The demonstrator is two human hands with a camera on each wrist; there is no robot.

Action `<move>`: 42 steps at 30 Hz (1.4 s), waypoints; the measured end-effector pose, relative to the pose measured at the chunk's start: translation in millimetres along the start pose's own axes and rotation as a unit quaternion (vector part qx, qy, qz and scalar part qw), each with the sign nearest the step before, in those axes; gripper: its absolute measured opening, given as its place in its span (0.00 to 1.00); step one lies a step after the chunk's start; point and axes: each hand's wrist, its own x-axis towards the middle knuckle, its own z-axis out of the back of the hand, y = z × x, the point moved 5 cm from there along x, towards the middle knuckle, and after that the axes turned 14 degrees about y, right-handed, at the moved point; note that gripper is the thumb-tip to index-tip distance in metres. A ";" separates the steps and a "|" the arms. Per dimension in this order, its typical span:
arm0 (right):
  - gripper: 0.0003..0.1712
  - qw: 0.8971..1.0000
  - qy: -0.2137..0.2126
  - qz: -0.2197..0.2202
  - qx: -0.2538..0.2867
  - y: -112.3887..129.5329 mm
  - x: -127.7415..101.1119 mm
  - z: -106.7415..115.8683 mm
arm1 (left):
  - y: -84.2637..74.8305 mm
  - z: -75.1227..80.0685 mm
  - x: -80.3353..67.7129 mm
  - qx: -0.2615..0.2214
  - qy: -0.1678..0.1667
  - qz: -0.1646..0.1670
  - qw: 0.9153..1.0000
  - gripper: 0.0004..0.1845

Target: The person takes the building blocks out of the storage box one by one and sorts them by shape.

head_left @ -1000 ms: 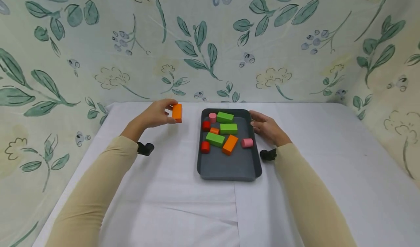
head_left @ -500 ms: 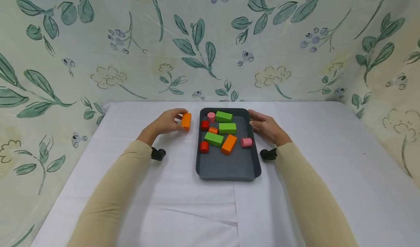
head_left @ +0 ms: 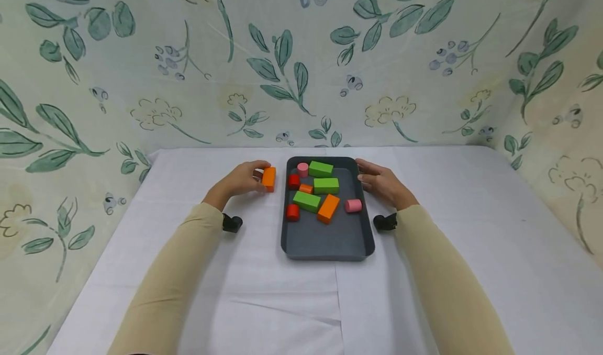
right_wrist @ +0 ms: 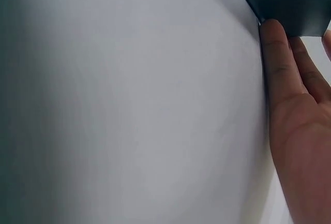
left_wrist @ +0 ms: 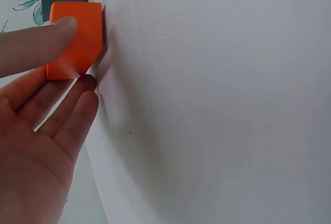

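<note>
Toward the far edge of the white-clothed table (head_left: pixel 264 287), left of the tray, your left hand (head_left: pixel 240 179) pinches a small orange rectangular block (head_left: pixel 269 179). The left wrist view shows your thumb (left_wrist: pixel 36 45) pressed across one face of the orange block (left_wrist: pixel 75 40) and the fingers (left_wrist: pixel 67 115) curled under the other, with the block just off the cloth or barely touching it; you cannot tell which. That block sits just beside the left wall of the dark grey rectangular plastic tray (head_left: pixel 325 240), near the tray's far left corner, but apart from it.

Your right hand (head_left: pixel 381 183) rests against the tray's right wall near its far right corner. Its fingers lie straight and relaxed, gripping nothing; in the right wrist view the fingertips (right_wrist: pixel 274 40) touch the tray's outer edge (right_wrist: pixel 284 1).

Inside the tray, all in its far half, lie three green rectangular blocks (head_left: pixel 321 168) (head_left: pixel 326 185) (head_left: pixel 306 201), a larger orange rectangular block (head_left: pixel 328 208), a small orange piece (head_left: pixel 306 188), two red cylinders (head_left: pixel 294 181) (head_left: pixel 292 212) along the left wall, and two pink cylinders, one upright at the far wall (head_left: pixel 303 169) and one on its side by the right wall (head_left: pixel 353 205). A leaf-patterned cloth backdrop (head_left: pixel 301 62) rises behind the table's far edge and along both sides.
</note>
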 end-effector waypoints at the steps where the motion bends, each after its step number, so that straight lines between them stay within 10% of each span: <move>1: 0.38 1.000 0.001 -0.004 -0.004 2.8 -2.7 -1.5 | 0.7 -0.3 -0.1 -0.001 0.002 0.000 1.000 0.40; 34: 0.38 1.000 0.004 0.004 -0.007 -7.4 9.7 4.6 | 2.1 -0.6 -2.9 0.016 0.017 0.021 1.000 0.42; 42: 0.38 1.000 0.008 -0.007 -0.014 -9.1 10.2 7.0 | -24.1 9.6 -17.5 0.058 -0.149 -0.034 0.987 0.36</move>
